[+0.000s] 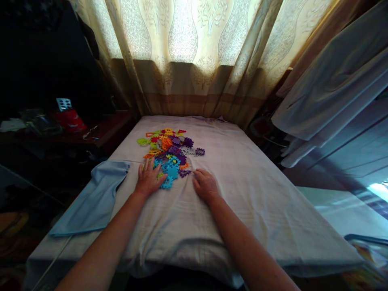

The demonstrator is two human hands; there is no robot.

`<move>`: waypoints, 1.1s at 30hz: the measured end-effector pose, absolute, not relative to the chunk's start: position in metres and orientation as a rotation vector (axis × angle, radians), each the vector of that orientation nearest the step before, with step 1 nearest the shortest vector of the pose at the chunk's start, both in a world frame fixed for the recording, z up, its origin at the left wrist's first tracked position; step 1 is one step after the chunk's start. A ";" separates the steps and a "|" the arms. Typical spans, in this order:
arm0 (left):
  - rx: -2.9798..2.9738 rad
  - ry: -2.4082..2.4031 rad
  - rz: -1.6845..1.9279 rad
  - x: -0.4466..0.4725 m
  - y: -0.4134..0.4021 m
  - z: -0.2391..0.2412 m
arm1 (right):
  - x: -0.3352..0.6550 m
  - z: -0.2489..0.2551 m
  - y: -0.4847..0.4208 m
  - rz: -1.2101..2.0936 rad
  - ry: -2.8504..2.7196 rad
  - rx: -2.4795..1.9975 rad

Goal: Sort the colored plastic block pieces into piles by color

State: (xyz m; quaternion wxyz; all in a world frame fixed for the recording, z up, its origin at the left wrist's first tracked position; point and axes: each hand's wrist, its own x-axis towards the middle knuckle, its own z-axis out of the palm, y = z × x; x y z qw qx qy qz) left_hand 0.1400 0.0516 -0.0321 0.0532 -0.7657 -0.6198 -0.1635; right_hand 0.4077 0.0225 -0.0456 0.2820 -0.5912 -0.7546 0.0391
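Note:
A heap of colourful plastic gear-shaped pieces [172, 151] lies on the cloth-covered table. My left hand [148, 178] rests flat at the heap's near left side, its fingers spread, with the thumb close to the light-blue gear pieces [172, 171]. To the right of the heap, my right hand [206, 184] lies on the cloth with its fingers curled together. Its fingertips are next to a small purple piece [184, 173]; whether anything is between them is hidden. Farther right in the heap sits a purple ring-shaped gear [200, 152].
A light-blue cloth [97, 194] lies along the table's left edge. The tablecloth [254, 194] is wrinkled. Left of it stands a dark side table with a red container [71, 120] and a glass jar [41, 122]. Curtains [188, 81] hang behind; white fabric [327, 81] hangs at right.

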 end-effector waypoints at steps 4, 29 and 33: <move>-2.448 -1.776 -0.476 0.136 0.046 -0.032 | 0.409 -0.044 0.022 0.153 -2.005 -1.570; -2.034 -2.184 -0.683 0.150 0.035 -0.040 | 0.414 -0.043 0.020 0.197 -2.025 -1.538; -2.050 -2.177 -0.665 0.145 0.034 -0.041 | 0.415 -0.042 0.019 0.203 -2.020 -1.549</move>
